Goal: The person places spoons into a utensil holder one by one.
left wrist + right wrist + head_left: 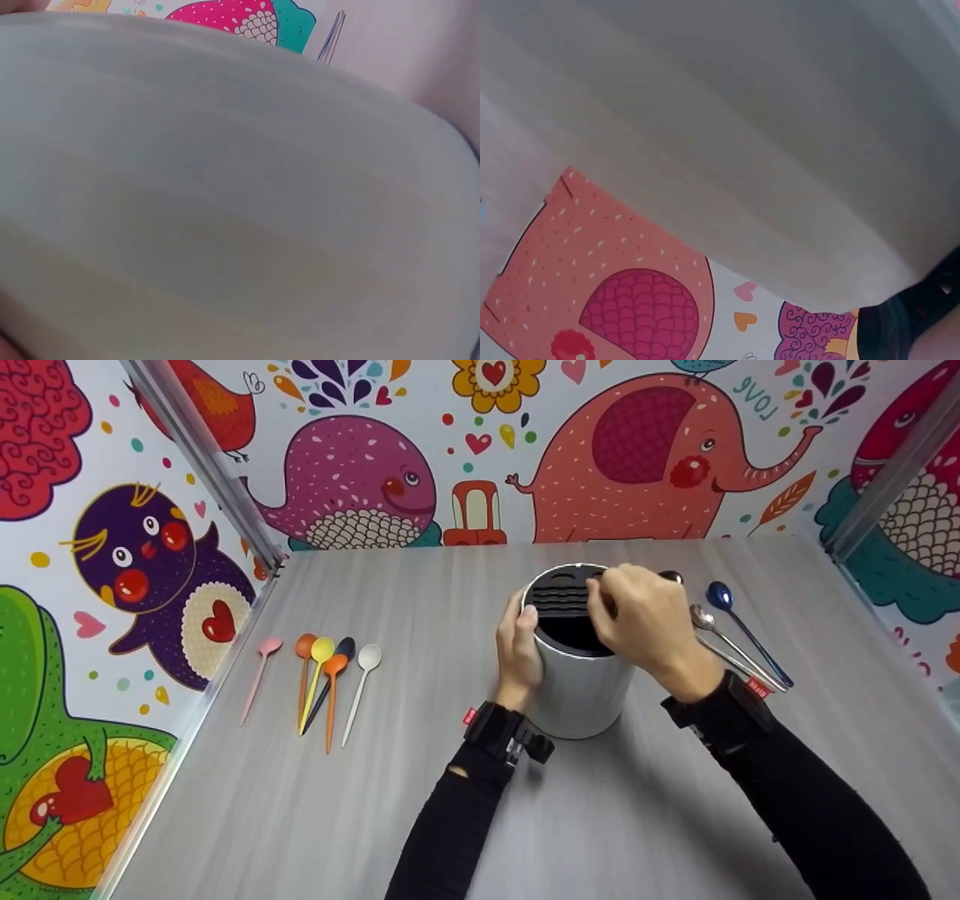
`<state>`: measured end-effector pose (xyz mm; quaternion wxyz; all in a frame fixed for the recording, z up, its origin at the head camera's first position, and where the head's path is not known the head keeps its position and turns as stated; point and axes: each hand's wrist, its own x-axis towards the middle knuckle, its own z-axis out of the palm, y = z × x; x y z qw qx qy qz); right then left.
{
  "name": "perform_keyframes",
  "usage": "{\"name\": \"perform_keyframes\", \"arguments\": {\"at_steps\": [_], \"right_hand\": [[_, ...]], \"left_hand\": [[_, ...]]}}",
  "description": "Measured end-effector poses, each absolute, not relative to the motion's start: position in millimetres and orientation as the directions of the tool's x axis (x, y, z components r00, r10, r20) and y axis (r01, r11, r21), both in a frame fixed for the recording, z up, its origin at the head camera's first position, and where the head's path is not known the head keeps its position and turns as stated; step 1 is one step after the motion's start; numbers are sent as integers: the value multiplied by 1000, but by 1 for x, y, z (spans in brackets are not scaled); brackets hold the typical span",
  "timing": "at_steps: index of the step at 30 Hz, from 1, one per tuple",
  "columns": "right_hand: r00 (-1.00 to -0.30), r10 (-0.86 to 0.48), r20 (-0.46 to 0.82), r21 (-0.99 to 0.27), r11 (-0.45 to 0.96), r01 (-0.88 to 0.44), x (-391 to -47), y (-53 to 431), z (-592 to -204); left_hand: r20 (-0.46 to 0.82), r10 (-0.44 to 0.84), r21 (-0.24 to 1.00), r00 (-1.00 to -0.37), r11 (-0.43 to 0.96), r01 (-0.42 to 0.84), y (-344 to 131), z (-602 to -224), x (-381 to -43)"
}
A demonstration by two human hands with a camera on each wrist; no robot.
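Observation:
A silver cylindrical utensil holder [577, 697] stands on the table, with a black slotted insert [562, 592] in its top. My left hand [517, 649] grips the holder's left side, thumb up near the rim. Over the right part of the top, my right hand [649, 622] has its fingers curled and pinches the insert; the exact contact is hidden beneath the hand. The holder's blurred grey wall [240, 195] fills most of the left wrist view, and the same wall [727, 142] covers much of the right wrist view.
Left on the table [420, 802] lie several coloured spoons: pink [269, 646], yellow [322, 650], orange, dark and white [368, 658]. Right of the holder are a blue metal spoon [721, 596] and silver ones [703, 617], partly behind my right hand. Cartoon-printed panels [480, 450] surround the table.

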<state>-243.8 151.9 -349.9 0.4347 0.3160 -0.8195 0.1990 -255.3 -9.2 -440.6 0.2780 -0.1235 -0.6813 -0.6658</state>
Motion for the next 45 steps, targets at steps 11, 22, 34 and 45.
{"name": "perform_keyframes", "arguments": {"at_steps": [11, 22, 34, 45], "right_hand": [[-464, -536, 705, 94, 719, -689, -243, 157, -347], [-494, -574, 652, 94, 709, -699, -238, 163, -344], [-371, -402, 837, -54, 614, -787, -239, 180, -335], [-376, -248, 893, -137, 646, -751, -259, 209, -339]], "left_hand": [[538, -193, 842, -821, 76, 534, -9, -440, -256], [540, -199, 841, -818, 87, 534, -9, -440, -255], [560, -196, 828, -805, 84, 555, -10, -442, -257], [558, -177, 827, -810, 42, 561, -10, -444, -256]]}}
